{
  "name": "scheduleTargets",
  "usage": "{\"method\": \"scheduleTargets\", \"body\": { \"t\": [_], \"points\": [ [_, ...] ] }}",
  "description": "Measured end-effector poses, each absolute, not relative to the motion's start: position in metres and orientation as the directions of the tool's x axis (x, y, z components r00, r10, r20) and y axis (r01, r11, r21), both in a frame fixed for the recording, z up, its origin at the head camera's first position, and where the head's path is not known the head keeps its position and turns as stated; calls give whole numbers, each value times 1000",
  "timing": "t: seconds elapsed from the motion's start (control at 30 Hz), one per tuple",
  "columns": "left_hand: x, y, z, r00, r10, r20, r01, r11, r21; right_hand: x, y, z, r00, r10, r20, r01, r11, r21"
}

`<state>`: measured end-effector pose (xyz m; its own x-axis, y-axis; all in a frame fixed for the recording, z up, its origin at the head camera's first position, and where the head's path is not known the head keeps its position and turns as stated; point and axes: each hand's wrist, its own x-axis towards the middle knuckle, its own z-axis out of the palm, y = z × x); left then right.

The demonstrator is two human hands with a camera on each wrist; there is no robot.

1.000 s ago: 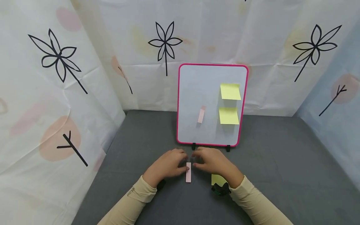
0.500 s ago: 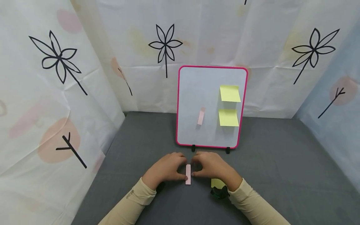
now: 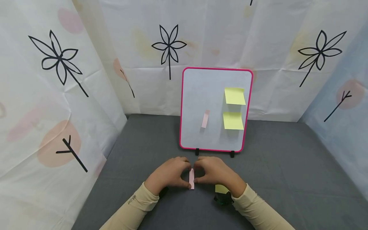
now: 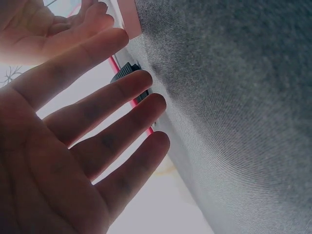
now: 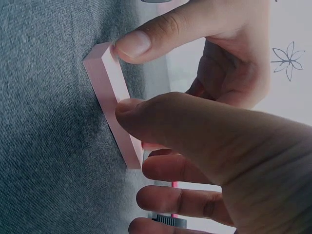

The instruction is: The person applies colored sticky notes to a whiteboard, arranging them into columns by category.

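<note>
A narrow pale pink sticky note pad (image 3: 191,179) lies on the grey cloth between my two hands. My left hand (image 3: 171,172) is at its left side, the thumb touching the near end and the index fingertip by the far end. In the left wrist view the four fingers of my left hand (image 4: 73,112) stretch out straight. From the other side, the thumb of my right hand (image 5: 195,126) touches the pink pad (image 5: 109,92) about midway along. The remaining fingers of my right hand (image 3: 215,172) are loosely bent, with the index tip near the pad's far end.
A whiteboard (image 3: 201,86) with a pink frame stands on black feet behind my hands. Two yellow sticky notes (image 3: 234,95) and one pink strip (image 3: 205,119) are stuck to it. Under my right wrist shows a yellow pad (image 3: 221,189). White patterned cloth (image 3: 129,32) hangs around the table.
My right hand has closed in leftward, its thumb now touching the pink pad. My left thumb has shifted toward the pad's near end. The view has tipped slightly up.
</note>
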<state>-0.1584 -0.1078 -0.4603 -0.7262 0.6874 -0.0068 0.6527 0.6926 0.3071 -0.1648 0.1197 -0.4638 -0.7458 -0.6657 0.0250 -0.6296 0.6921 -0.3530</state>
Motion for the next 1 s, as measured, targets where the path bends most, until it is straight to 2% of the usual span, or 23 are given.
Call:
{"method": "scheduleTargets", "body": {
  "t": [1.0],
  "points": [
    [-155,-108,-461,-715,698,36,672,673,310,-159,115,-466,-751,-660,30,-633,705,-318]
  ]
}}
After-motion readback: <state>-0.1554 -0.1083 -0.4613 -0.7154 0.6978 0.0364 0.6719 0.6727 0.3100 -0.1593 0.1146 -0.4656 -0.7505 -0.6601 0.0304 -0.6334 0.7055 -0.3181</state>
